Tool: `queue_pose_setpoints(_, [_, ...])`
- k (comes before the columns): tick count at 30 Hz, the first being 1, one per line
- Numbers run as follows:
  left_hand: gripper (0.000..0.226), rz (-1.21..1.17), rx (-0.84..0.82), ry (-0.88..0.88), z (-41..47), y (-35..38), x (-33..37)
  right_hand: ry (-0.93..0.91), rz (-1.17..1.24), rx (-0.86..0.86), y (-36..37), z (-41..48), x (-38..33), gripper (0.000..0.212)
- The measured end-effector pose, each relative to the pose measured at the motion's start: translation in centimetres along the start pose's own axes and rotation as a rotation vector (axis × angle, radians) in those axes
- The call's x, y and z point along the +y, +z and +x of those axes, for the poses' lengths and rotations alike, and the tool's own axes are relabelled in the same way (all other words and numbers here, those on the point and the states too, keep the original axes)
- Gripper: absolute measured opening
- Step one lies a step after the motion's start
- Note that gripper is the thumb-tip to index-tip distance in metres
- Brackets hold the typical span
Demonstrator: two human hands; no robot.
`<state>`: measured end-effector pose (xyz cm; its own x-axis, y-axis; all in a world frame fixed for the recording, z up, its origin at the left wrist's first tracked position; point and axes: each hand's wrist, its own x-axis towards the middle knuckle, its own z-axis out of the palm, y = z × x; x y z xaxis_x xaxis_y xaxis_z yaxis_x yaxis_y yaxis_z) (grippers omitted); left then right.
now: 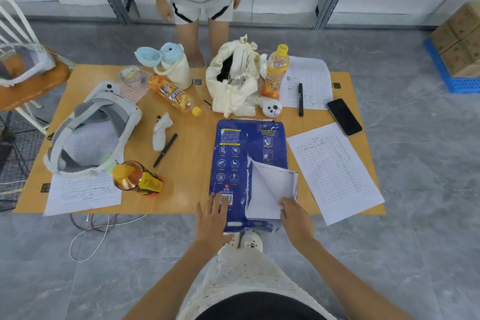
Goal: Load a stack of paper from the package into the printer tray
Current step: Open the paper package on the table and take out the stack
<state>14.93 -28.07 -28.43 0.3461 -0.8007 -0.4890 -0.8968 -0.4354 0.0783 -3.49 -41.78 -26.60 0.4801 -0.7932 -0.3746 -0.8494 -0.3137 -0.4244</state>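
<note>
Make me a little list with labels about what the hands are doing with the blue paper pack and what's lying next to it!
surface: low wooden board on the floor
pack: blue paper package, lying flat, wrapper torn open at the near right corner
paper: white sheets showing in the tear
left hand: left hand flat on the pack's near end
right hand: right hand at the near edge of the sheets, grip unclear
right of pack: printed form
left of pack: black pen
printer: not in view
</note>
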Motion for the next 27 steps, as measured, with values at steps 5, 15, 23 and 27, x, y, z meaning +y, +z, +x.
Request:
queue_pose_setpoints(5, [0.073, -0.02, 0.008, -0.071, -0.1, 0.0, 2.0, -0.074, 0.008, -0.063, 0.7, 0.1, -0.3, 0.02])
queue_pose_setpoints(15, [0.092, 0.027, -0.07, -0.032, -0.8, -0.4, 1.4, -0.139, 0.023, -0.053, 1.4, -0.2, 0.2, 0.026])
queue_pose_setpoints(23, [0.051, -0.18, 0.057, -0.018, 0.4, -1.7, 0.9, -0.144, 0.049, -0.019, 1.3, -0.2, 0.2, 0.024])
queue_pose_setpoints(27, [0.01, -0.403, 0.167, 0.046, 0.2, -1.6, -0.7, -0.139, 0.054, -0.019, 1.2, -0.5, 0.2, 0.024])
